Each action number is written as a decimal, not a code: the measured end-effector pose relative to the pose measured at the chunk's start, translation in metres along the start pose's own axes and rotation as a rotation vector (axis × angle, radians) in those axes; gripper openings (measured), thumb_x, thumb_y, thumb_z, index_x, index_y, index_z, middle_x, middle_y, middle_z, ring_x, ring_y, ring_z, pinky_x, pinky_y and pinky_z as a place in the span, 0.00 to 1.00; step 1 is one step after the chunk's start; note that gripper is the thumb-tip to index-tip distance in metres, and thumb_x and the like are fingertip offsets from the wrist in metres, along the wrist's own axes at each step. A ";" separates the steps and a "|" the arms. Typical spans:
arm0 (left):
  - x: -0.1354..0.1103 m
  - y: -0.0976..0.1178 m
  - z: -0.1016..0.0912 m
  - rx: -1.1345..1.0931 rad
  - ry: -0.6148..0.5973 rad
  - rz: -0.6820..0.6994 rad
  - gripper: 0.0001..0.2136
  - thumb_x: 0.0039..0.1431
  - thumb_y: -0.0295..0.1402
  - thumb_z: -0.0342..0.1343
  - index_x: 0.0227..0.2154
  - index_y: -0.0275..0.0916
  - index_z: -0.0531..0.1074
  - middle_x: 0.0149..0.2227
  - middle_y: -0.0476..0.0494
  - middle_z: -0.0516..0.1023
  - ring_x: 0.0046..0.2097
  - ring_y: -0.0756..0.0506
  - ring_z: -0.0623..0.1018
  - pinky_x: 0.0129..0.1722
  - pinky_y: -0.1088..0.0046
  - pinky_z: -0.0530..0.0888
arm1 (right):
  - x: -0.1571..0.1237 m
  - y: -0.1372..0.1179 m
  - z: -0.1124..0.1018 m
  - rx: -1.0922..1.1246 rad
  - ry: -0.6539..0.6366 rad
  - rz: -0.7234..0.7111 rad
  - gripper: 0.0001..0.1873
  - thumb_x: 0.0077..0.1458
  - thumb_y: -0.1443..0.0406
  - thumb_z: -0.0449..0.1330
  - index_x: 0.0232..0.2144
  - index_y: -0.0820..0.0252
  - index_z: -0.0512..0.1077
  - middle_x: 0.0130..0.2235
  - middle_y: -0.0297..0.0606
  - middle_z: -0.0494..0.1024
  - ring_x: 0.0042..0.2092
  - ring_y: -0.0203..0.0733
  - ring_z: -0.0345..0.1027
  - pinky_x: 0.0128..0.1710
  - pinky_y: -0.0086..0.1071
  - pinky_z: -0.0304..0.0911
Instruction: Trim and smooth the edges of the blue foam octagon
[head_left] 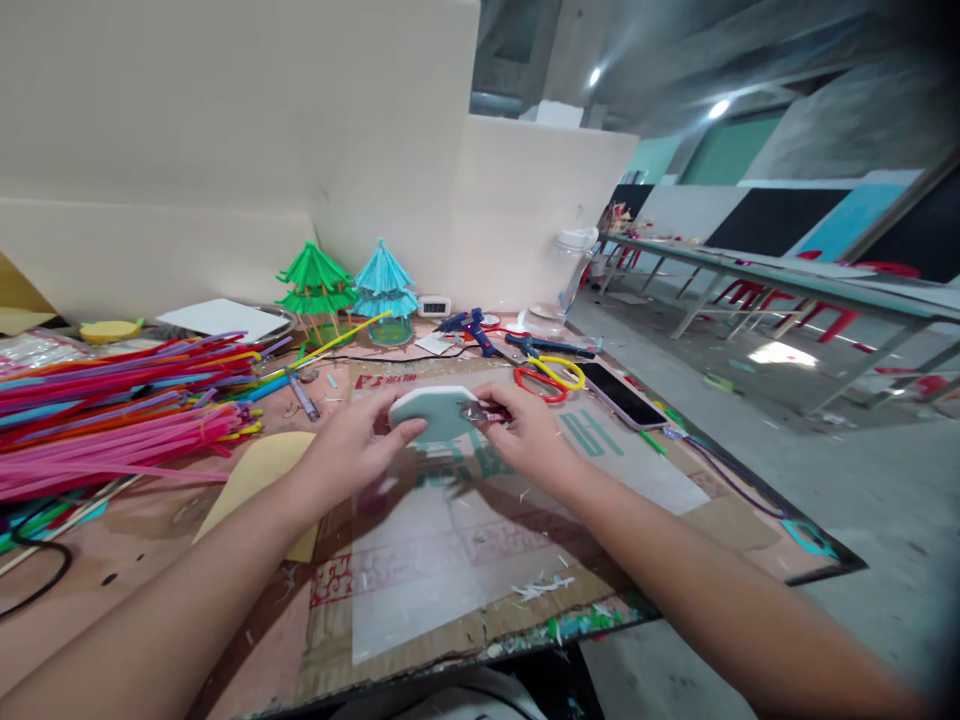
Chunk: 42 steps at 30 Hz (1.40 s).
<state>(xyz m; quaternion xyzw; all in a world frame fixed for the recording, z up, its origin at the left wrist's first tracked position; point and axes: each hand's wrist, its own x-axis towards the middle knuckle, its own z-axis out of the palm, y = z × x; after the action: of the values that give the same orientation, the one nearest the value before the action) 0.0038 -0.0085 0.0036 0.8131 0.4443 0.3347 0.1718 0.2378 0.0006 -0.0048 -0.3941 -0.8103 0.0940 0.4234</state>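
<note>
Above the middle of the table, my left hand (369,440) grips a thick foam board piece (435,412) by its left edge, thumb on the near face. The piece has a pale grey-green face, a white edge and angled corners. At its right side my right hand (529,430) is closed on a small shiny tool (474,411) with a dark end. The tool's tip touches or nearly touches the board; its exact kind is unclear. Beneath both hands lies a translucent plastic sheet (420,610) with green lettering, over brown cardboard (326,640).
Bundled pipe cleaners (120,410) fill the left. Behind stand a green pagoda model (313,290) and a blue pagoda model (384,285), with a glue gun (472,328), scissors (551,375) and a phone (622,393) to the right. White scraps (544,588) lie near the front edge.
</note>
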 end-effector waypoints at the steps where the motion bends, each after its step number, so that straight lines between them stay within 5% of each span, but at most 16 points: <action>1: 0.000 0.000 -0.001 0.001 -0.002 0.003 0.15 0.64 0.41 0.51 0.46 0.39 0.73 0.38 0.46 0.79 0.36 0.45 0.75 0.35 0.71 0.69 | -0.001 0.001 0.001 -0.004 -0.007 0.004 0.10 0.50 0.73 0.57 0.35 0.59 0.74 0.29 0.33 0.76 0.30 0.36 0.67 0.31 0.28 0.58; 9: 0.000 0.000 -0.003 0.021 -0.007 0.000 0.13 0.65 0.40 0.49 0.41 0.39 0.76 0.36 0.47 0.81 0.36 0.45 0.76 0.35 0.71 0.67 | -0.003 0.004 0.004 -0.007 -0.063 0.048 0.12 0.52 0.73 0.57 0.38 0.58 0.74 0.32 0.35 0.78 0.33 0.38 0.70 0.33 0.30 0.61; 13: 0.001 -0.003 -0.002 0.021 0.025 -0.001 0.15 0.66 0.42 0.48 0.40 0.38 0.75 0.36 0.45 0.80 0.36 0.44 0.76 0.34 0.71 0.67 | -0.002 -0.003 0.000 -0.012 -0.034 0.050 0.13 0.57 0.64 0.60 0.45 0.59 0.73 0.37 0.38 0.79 0.36 0.40 0.70 0.36 0.32 0.63; 20: 0.002 -0.009 0.000 0.034 0.055 -0.047 0.14 0.65 0.41 0.50 0.45 0.39 0.73 0.39 0.45 0.79 0.38 0.43 0.76 0.36 0.70 0.67 | 0.000 -0.003 -0.004 -0.039 -0.007 -0.041 0.17 0.66 0.59 0.50 0.50 0.60 0.71 0.43 0.43 0.78 0.42 0.44 0.71 0.42 0.37 0.64; 34: 0.001 -0.010 -0.001 0.065 0.051 -0.055 0.11 0.65 0.40 0.50 0.41 0.41 0.72 0.37 0.46 0.78 0.38 0.44 0.76 0.35 0.70 0.65 | 0.001 0.000 -0.005 -0.078 0.061 -0.095 0.16 0.67 0.58 0.49 0.41 0.59 0.74 0.35 0.40 0.78 0.37 0.43 0.70 0.38 0.35 0.63; 42: 0.001 -0.009 -0.002 0.026 0.064 -0.045 0.16 0.69 0.44 0.41 0.37 0.39 0.68 0.33 0.47 0.73 0.36 0.44 0.73 0.34 0.68 0.63 | 0.001 0.004 -0.001 0.006 0.011 0.054 0.21 0.59 0.55 0.59 0.50 0.60 0.72 0.37 0.40 0.77 0.35 0.42 0.68 0.36 0.34 0.62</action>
<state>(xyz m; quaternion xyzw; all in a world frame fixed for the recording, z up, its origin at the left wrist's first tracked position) -0.0022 -0.0031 0.0003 0.7940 0.4720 0.3507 0.1542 0.2402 0.0038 -0.0056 -0.4151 -0.7967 0.1059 0.4262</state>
